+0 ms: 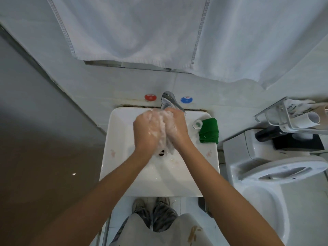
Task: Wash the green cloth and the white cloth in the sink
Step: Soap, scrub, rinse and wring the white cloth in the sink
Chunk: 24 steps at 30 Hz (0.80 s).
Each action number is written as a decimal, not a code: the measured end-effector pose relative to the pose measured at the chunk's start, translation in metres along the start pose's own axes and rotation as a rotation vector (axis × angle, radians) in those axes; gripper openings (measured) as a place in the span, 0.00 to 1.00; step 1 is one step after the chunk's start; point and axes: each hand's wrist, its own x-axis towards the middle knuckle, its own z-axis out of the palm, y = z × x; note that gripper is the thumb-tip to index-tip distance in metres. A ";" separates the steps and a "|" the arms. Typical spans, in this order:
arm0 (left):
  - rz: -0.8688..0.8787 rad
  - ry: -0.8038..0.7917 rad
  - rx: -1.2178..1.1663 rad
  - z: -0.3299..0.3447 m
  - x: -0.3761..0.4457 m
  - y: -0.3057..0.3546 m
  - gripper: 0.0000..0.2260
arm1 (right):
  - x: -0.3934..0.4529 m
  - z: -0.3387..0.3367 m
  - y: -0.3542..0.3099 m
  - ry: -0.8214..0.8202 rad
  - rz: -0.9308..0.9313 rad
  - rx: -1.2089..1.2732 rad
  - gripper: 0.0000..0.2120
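We hold the white cloth [162, 132] bunched and soapy between our palms above the drain [161, 153] of the sink [117, 157]; foam blurs its outline, so what we take for cloth may partly be lather. Our left hand [145, 130] and right hand [175, 126] both curl round it, pressed together just under the tap [170, 101]. The green cloth [209, 130] lies folded on the sink's right rim, touching a small cup [197, 123]. Red [150, 97] and blue [186, 99] dots flank the tap. A white towel [133, 29] hangs above; a toilet [266, 167] stands right.
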 end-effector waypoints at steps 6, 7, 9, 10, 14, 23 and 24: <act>-0.019 0.056 -0.002 -0.004 0.018 0.007 0.20 | -0.010 0.007 0.006 0.020 -0.011 0.010 0.17; -0.015 0.059 0.009 -0.005 0.021 0.007 0.20 | -0.012 0.006 0.009 0.010 -0.016 0.003 0.17; 0.019 0.043 0.027 -0.001 0.006 0.003 0.20 | -0.006 0.001 0.011 0.018 -0.016 -0.041 0.18; 0.063 0.028 0.038 0.003 -0.006 0.000 0.19 | 0.000 -0.001 0.012 0.035 -0.017 -0.076 0.18; 0.126 0.018 0.051 0.008 -0.011 -0.006 0.17 | -0.001 0.005 0.016 0.106 0.003 -0.070 0.17; 0.191 0.032 0.167 -0.025 0.028 -0.026 0.21 | -0.038 0.014 0.029 -0.069 0.006 0.027 0.10; 0.186 0.029 0.156 -0.029 0.030 -0.031 0.21 | -0.040 0.016 0.033 -0.102 0.029 0.050 0.07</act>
